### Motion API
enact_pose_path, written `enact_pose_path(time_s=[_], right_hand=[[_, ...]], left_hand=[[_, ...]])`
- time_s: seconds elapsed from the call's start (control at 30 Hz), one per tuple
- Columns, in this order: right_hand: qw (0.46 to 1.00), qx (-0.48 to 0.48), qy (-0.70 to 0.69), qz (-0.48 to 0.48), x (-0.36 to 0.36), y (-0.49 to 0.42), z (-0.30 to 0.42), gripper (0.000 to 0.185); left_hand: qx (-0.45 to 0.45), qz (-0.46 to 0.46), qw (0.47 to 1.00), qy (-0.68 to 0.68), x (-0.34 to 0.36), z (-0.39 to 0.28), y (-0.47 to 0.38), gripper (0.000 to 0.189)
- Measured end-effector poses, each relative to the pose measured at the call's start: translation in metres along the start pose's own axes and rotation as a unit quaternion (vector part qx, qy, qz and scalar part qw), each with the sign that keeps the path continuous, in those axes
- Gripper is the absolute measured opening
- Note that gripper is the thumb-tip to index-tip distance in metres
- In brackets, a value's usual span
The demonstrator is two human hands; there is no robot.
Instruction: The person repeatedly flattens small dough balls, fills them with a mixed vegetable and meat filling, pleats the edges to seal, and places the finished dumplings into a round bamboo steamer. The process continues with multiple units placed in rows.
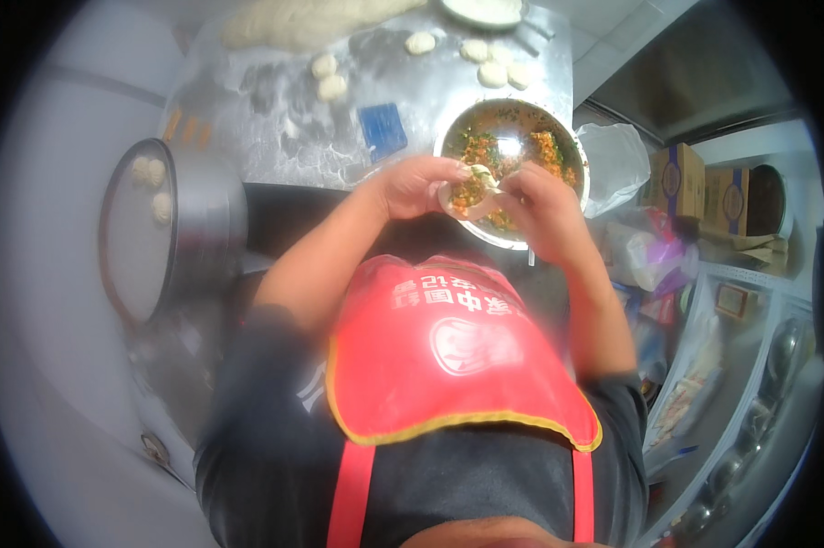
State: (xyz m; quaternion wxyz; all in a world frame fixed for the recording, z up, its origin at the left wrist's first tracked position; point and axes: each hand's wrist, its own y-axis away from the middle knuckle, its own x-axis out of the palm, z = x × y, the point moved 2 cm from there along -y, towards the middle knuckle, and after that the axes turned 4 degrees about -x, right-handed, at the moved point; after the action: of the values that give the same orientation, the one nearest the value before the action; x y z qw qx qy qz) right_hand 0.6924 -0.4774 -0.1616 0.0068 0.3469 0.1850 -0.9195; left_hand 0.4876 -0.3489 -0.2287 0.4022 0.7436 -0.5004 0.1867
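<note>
Over the near side of a steel mixing bowl, my left hand holds a dough wrapper with chopped orange-and-green filling on it. The fingers of my right hand pinch the wrapper's right edge. More of the same filling lies in the bowl. Behind the bowl, several round dough pieces rest on a floured metal table. A blue dough scraper lies on the table left of the bowl.
To the left stands a round steamer with pleated buns inside. A long dough mass and a bowl of white contents are at the table's far side. A plastic bag, cardboard boxes and a shelf rack are at the right.
</note>
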Motion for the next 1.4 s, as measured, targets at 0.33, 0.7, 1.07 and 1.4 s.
enact_pose_path(time_s=[0.33,0.7,1.07,1.4], right_hand=[[0.998,0.013,0.060,0.026,-0.002,-0.025,0.022,0.016],[0.989,-0.015,0.075,0.128,0.056,-0.104,0.089,0.012],[0.982,-0.011,0.072,0.173,0.125,-0.189,0.160,0.023],[0.973,-0.118,0.021,0.198,0.190,-0.259,0.220,0.016]], left_hand=[[0.061,-0.097,0.979,-0.171,0.015,-0.009,0.022,0.039],[0.070,-0.091,0.920,-0.374,-0.029,-0.067,0.116,0.053],[0.132,-0.075,0.988,0.009,-0.102,-0.066,0.207,0.033],[0.102,-0.221,0.919,-0.311,-0.111,-0.120,0.330,0.041]])
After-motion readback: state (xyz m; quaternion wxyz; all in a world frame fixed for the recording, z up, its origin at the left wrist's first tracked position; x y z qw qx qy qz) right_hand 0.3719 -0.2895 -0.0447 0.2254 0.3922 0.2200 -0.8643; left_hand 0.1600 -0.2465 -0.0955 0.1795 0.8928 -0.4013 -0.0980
